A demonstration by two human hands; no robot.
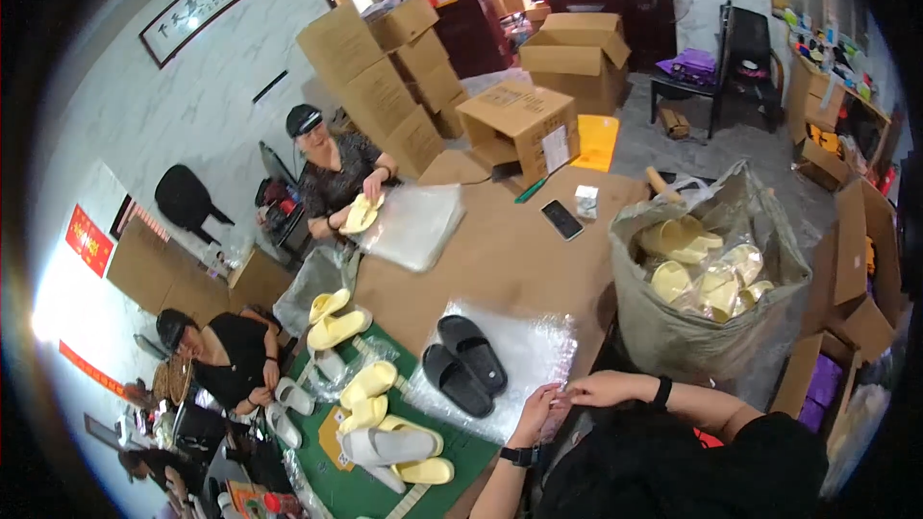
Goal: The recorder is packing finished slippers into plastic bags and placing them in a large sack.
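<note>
A pair of black slide slippers (464,365) lies on a stack of clear plastic bags (538,341) at the near edge of the table. My left hand (540,411), with a dark watch on its wrist, is closed at the near right corner of the bags. Beside it, fingertips almost touching, my right hand (604,388) pinches the same corner; a black band circles that wrist. Clear film shows between the fingers, though its exact hold is small to see. Left of the bags, yellow slippers (368,394) and grey slippers (389,447) rest on a green mat (332,466).
A woven sack (663,327) of yellow slippers stands right of the table. A phone (561,220) and cardboard box (519,125) sit farther back. Across the table a person (341,173) handles a yellow slipper by more bags (413,226); another person (226,356) holds grey slippers at left.
</note>
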